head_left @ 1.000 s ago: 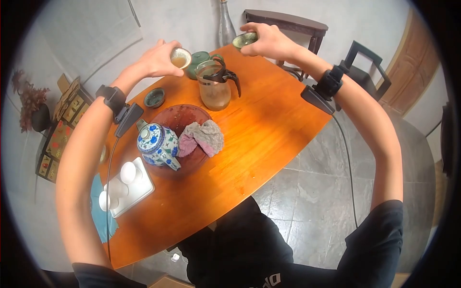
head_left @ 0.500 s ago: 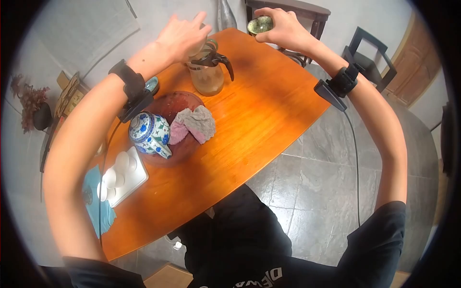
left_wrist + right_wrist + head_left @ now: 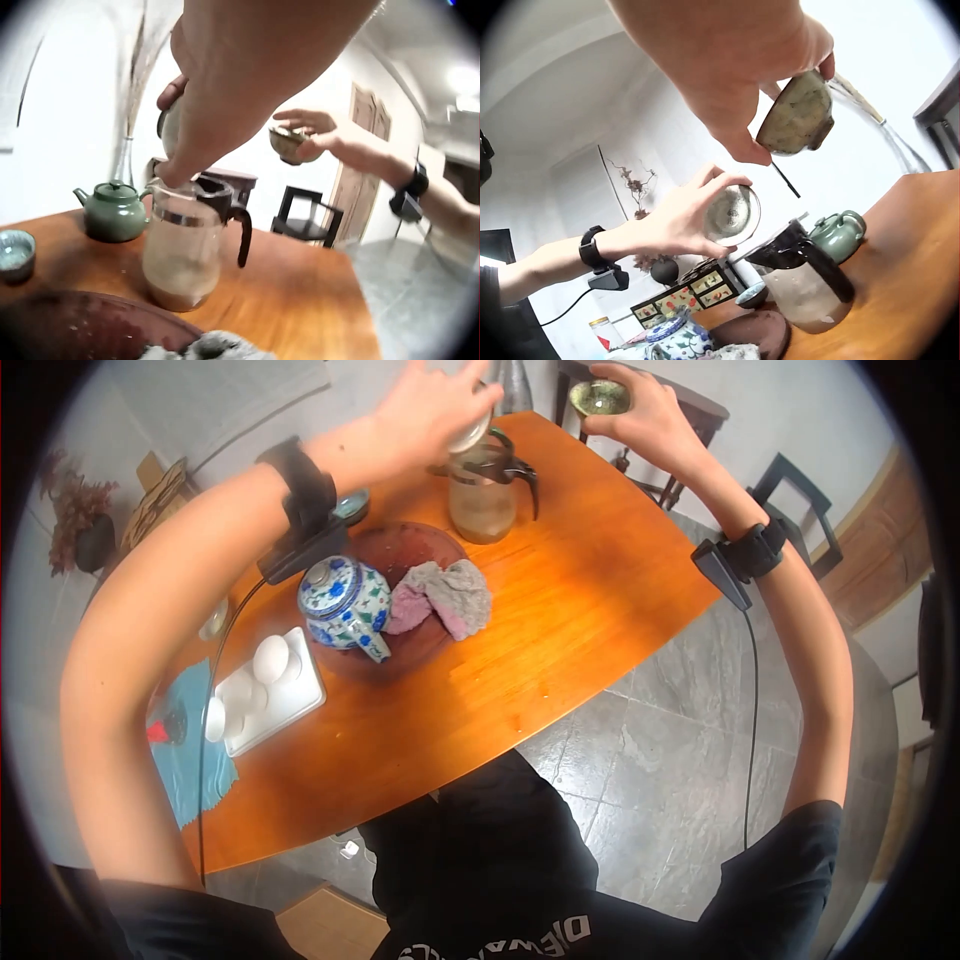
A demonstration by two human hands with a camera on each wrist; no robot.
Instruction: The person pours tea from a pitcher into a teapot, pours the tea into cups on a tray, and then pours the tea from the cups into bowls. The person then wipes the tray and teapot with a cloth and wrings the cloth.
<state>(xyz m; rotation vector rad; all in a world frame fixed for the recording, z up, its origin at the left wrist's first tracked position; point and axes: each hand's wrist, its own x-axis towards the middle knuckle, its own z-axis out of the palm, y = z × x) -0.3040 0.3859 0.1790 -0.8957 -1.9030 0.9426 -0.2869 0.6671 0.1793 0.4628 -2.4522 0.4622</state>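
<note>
My left hand [image 3: 430, 420] holds a small pale cup [image 3: 470, 434] by its rim, tipped on its side above the glass pitcher [image 3: 482, 505]. From the right wrist view, the mouth of this cup [image 3: 732, 215] faces the camera, thumb and fingers around it. Cloudy liquid stands in the pitcher [image 3: 180, 259], whose handle is black. Off to the right, my right hand [image 3: 655, 422] grips a green speckled cup [image 3: 600, 398] between thumb and fingers, raised beyond the table's far edge. Its outer side and foot show in the right wrist view [image 3: 799, 116].
A green teapot [image 3: 114, 212] stands behind the pitcher. Nearer lie a round dark-red tray [image 3: 420, 538] with a blue-and-white teapot [image 3: 345, 600] and a crumpled cloth [image 3: 440, 598]. A white tray [image 3: 270, 720] with white cups and a small bowl [image 3: 351, 506] are at the left.
My left hand has moved up and right from beside the pitcher to above it, tipping its cup. My right hand, still holding its cup, has shifted up and right in the head view.
</note>
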